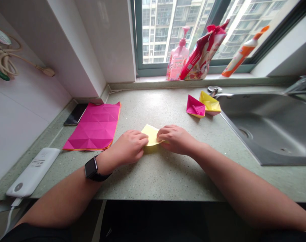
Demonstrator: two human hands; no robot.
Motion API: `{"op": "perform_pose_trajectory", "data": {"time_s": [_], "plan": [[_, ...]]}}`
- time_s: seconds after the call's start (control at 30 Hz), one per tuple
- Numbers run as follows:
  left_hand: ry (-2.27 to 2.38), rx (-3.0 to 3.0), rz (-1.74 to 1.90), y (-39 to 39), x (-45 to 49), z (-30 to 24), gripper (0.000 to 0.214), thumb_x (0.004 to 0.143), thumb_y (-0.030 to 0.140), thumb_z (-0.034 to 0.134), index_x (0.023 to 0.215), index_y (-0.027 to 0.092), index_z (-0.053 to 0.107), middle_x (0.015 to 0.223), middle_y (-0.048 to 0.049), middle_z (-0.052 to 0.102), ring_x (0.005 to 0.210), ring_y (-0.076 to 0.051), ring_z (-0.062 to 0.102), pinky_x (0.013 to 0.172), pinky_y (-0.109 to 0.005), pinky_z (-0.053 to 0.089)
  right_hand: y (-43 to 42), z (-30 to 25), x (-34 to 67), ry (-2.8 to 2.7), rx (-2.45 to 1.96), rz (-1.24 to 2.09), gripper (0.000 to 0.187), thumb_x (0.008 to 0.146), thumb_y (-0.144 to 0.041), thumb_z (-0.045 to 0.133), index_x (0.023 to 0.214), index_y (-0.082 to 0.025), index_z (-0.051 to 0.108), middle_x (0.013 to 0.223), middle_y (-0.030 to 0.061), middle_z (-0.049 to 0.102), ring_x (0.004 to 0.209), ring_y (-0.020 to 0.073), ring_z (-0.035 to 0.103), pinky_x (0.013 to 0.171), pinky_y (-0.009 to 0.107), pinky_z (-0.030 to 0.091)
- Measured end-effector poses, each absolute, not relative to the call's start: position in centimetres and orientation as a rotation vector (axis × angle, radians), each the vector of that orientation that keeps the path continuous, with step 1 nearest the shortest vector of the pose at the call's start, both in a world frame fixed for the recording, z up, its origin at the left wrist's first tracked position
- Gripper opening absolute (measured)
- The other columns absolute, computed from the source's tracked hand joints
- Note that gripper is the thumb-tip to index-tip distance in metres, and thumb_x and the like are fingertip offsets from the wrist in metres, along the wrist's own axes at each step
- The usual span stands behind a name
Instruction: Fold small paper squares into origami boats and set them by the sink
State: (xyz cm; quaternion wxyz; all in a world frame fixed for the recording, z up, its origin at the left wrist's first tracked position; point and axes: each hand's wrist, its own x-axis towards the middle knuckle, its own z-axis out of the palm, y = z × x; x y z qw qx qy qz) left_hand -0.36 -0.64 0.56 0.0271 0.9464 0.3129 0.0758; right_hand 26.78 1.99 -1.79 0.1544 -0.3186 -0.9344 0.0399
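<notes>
A small piece of yellow folded paper (150, 134) is held just over the counter between my two hands. My left hand (132, 145), with a black watch (91, 168) on its wrist, grips the paper's left side with fingers closed. On the right side, my right hand (176, 138) pinches the paper, its fingertips curled over the edge. Both hands partly cover the paper, so its full shape is hidden. Behind them to the right stand two folded paper boats, one pink (195, 107) and one yellow (210, 103), touching each other.
Creased pink paper sheets (93, 126) lie at the left, against a dark phone (75, 114). Nearer is a white power bank (34, 171) with a cable. A steel sink (271, 124) is at the right. A pump bottle (178, 60), red bag (204, 53) and orange-white bottle (241, 55) line the sill.
</notes>
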Motion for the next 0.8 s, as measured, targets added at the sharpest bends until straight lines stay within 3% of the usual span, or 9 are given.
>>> {"op": "perform_pose_trajectory", "data": {"time_s": [0.17,0.3,0.57,0.7,0.8], "plan": [[1.079,2.911,0.205,-0.6,-0.3,0.6,0.01,0.098,0.015,0.058,0.093,0.02,0.066,0.097,-0.0078,0.075,0.088,-0.025,0.071,0.081,-0.039,0.055,1.6,-1.6,26.4,-2.647,-0.968,0.122,0.019,0.102,-0.021,0.067,0.09,-0.026,0.08,0.099,0.004,0.081,0.083,0.0196,0.07,0.075,0.033,0.05],[1.16,2.876,0.268,-0.2,-0.5,0.1,0.015,0.106,0.02,0.055,0.104,0.019,0.069,0.093,-0.0058,0.076,0.079,-0.022,0.071,0.073,-0.034,0.053,1.7,-1.6,26.4,-2.623,-1.109,0.096,0.02,0.104,-0.022,0.066,0.115,-0.028,0.082,0.102,0.0044,0.082,0.083,0.0203,0.073,0.071,0.032,0.049],[1.195,2.839,0.487,1.1,-0.9,-1.5,0.026,0.109,0.02,0.055,0.131,0.019,0.069,0.117,-0.0087,0.082,0.099,-0.024,0.079,0.085,-0.035,0.062,2.3,-2.4,26.5,-2.52,-1.253,0.066,0.032,0.105,-0.018,0.061,0.131,-0.026,0.078,0.117,0.0082,0.084,0.102,0.0254,0.077,0.082,0.036,0.057],[1.178,2.837,0.506,1.4,-0.8,-1.7,0.035,0.107,0.015,0.055,0.139,0.019,0.068,0.12,-0.0096,0.079,0.103,-0.023,0.078,0.089,-0.035,0.064,2.8,-3.0,26.5,-2.475,-1.299,0.052,0.034,0.104,-0.018,0.061,0.133,-0.026,0.077,0.118,0.0087,0.083,0.103,0.0258,0.076,0.088,0.039,0.057],[1.159,2.853,0.523,1.5,-0.8,-1.8,0.042,0.102,0.008,0.057,0.139,0.021,0.071,0.137,-0.0124,0.072,0.117,-0.025,0.074,0.097,-0.039,0.064,2.9,-3.4,26.3,-2.437,-1.298,0.021,0.036,0.101,-0.016,0.066,0.133,-0.026,0.077,0.119,0.0094,0.081,0.106,0.0274,0.074,0.093,0.042,0.056]]}}
